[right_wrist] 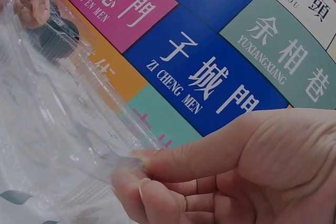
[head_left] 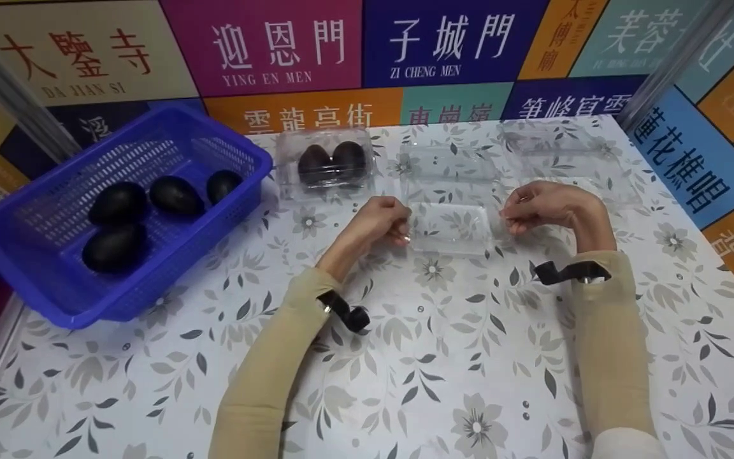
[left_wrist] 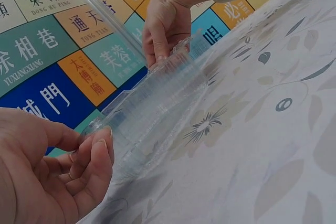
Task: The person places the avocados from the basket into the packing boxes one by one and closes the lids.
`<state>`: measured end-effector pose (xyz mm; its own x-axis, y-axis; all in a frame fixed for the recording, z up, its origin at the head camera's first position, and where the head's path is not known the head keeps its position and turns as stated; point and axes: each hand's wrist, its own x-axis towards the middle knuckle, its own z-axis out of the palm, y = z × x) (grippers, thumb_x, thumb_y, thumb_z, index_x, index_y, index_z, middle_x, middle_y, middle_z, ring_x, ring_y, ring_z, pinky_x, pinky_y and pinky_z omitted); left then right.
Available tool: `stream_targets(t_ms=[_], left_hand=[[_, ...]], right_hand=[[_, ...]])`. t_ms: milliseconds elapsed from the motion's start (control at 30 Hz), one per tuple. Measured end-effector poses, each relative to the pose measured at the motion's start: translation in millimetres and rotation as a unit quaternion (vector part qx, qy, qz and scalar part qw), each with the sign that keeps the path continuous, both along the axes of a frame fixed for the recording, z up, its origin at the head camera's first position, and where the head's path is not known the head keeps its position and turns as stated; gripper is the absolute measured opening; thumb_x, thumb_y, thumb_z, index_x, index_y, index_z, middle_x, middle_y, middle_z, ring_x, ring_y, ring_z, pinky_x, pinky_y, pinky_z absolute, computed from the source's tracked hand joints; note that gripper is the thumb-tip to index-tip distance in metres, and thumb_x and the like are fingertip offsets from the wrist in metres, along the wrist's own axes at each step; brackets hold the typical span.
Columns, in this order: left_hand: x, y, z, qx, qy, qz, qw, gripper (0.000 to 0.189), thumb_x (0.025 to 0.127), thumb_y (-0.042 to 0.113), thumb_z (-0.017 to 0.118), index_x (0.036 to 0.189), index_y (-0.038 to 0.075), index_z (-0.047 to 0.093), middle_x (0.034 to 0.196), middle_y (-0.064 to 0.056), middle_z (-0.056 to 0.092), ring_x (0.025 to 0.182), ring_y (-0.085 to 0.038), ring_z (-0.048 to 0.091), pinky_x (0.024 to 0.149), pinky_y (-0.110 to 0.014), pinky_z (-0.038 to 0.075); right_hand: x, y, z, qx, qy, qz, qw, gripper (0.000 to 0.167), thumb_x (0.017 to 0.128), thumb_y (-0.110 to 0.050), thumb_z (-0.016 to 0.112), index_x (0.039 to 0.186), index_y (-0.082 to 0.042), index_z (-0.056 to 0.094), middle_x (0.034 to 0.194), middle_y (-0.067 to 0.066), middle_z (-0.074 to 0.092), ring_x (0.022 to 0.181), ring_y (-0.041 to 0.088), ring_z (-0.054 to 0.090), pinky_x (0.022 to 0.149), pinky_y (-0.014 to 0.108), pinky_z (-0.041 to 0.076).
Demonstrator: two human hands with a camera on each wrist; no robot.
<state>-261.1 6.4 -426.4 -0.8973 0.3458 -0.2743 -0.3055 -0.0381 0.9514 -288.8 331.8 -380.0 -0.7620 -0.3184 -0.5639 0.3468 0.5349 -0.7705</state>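
Note:
Between the two hands lies an unfolded clear plastic clamshell box (head_left: 450, 245), with one half nearer me and the other behind it. My left hand (head_left: 381, 220) pinches the box's left edge between thumb and fingers; the left wrist view shows this left hand (left_wrist: 63, 166) close up. On the opposite edge, my right hand (head_left: 545, 207) pinches the thin rim, and in the right wrist view the right hand's (right_wrist: 210, 177) thumb and forefinger meet on the plastic (right_wrist: 63, 114). Only the tablecloth's print shows through the box.
A blue plastic basket (head_left: 122, 306) on the left holds several dark egg-shaped avocados (head_left: 118, 203). Behind my left hand sits a closed clear box (head_left: 287, 182) with two dark avocados (head_left: 348, 159). Another clear box (head_left: 552, 143) lies back right. A printed panel (head_left: 437, 41) borders the table's rear.

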Motion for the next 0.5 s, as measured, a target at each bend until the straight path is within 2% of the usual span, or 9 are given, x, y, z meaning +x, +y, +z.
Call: stream_targets(t_ms=[500], left_hand=[[9.0,-4.9,0.2,-0.002,-0.029,-0.022,0.9993,0.018,0.100,0.003,0.057,0.083,0.003,0.057,0.065,-0.006,0.059,0.052,-0.014,0.059,0.050,-0.023,0.054]], right_hand=[[9.5,0.2,-0.8,-0.006,-0.005,0.019,0.9998,0.012,0.097,-0.008,0.067,0.098,0.001,0.059,0.083,0.008,0.070,0.069,0.014,0.069,0.074,0.030,0.060]])
